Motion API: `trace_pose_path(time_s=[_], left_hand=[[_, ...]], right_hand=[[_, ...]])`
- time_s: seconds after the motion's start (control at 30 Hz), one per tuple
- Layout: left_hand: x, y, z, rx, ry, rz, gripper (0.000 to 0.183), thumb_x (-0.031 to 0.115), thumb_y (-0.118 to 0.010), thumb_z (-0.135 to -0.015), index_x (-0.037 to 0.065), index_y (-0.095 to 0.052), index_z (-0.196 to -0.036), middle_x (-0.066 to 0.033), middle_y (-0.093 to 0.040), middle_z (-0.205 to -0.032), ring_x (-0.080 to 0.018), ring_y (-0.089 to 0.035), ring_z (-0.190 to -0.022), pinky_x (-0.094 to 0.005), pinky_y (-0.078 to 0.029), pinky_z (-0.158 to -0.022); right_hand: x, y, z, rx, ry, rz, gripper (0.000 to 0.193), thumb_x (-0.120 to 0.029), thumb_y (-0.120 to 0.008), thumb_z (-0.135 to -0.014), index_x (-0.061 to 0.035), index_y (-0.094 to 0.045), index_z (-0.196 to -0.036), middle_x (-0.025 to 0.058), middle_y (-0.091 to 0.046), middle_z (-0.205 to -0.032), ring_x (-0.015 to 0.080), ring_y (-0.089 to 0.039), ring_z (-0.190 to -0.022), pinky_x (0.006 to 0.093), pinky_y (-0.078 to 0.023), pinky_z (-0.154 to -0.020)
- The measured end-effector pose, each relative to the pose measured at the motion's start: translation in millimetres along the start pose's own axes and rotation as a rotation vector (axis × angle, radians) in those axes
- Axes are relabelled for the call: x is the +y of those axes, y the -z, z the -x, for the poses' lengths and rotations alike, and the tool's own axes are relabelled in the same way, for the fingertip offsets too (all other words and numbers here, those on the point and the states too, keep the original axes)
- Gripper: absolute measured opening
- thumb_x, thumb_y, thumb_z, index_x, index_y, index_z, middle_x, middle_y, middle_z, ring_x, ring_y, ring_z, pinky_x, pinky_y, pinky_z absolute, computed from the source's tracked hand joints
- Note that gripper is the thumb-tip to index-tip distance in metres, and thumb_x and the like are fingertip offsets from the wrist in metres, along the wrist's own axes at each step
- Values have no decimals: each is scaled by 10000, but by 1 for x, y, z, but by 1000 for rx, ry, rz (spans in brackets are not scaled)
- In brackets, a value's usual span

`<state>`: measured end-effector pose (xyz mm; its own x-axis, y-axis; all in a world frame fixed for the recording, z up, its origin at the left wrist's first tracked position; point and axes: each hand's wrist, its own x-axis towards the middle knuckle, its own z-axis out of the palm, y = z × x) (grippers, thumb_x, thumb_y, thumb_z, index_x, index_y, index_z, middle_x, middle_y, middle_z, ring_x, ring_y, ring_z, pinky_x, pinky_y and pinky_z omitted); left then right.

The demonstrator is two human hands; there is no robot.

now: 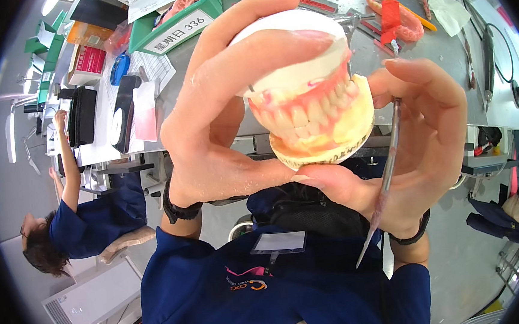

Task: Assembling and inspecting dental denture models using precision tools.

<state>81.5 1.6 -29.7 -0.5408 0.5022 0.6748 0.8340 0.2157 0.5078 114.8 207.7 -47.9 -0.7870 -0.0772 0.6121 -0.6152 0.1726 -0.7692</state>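
Observation:
A plaster dental model (309, 92) with upper and lower tooth rows set in pink wax is held up close. Its top is white plaster, its base yellowish with handwriting along the lower edge. My left hand (202, 112) is closed around it, fingers over the top and thumb under the base. My right hand (414, 133) steadies the base with its thumb below and fingertips at the side. Tucked in that same hand is a slim metal dental carver (387, 183), slanting down with its pointed end low. The upper and lower teeth appear to meet.
A green bin (212, 9) holding pink material stands at the back left. Pink wax pieces (409, 25), an orange-yellow stick (429, 25) and a tissue (448, 9) lie back right. A black-handled handpiece (488, 64) rests farther right. Another person (89, 225) sits at the left.

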Motion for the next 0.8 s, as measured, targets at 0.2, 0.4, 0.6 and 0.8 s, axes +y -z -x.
trace_pose_path(time_s=[0.2, 0.4, 0.6, 0.8], left_hand=[[3, 3, -4, -58, -4, -3, 977, 290, -960, -570, 66, -439, -1365, -377, -365, -1418, -424, -569, -1203, -463, -546, -945], [2, 10, -8, -84, 20, -37, 923, 267, -964, -571, 49, -490, -1332, -375, -379, -1413, -414, -578, -1195, -453, -543, -945], [7, 32, -28, -117, 226, 203, 1059, 267, -983, -531, -16, -438, -1394, -178, -474, -1414, -234, -525, -1254, -382, -471, -1025], [-27, 67, -95, -177, 832, 730, 750, 53, -875, -660, -24, -518, -1316, -206, -496, -1296, -309, -588, -1144, -377, -461, -1007]], right_hand=[[-1, 3, 1, 8, -25, 22, 991, -308, -991, -508, -4, -454, -1284, 63, -613, -998, 170, -601, -964, 327, -451, -894], [9, 0, -2, -14, -41, -77, 950, -264, -979, -544, -8, -449, -1290, 57, -605, -1022, 166, -594, -974, 330, -447, -903], [22, -7, 2, -113, -169, -328, 825, -85, -908, -659, 2, -415, -1315, 67, -595, -1102, 164, -589, -991, 304, -453, -925], [55, 44, -36, -130, -150, 245, 263, 14, -681, -837, 3, -589, -1083, 98, -654, -1024, 188, -640, -983, 329, -483, -900]])
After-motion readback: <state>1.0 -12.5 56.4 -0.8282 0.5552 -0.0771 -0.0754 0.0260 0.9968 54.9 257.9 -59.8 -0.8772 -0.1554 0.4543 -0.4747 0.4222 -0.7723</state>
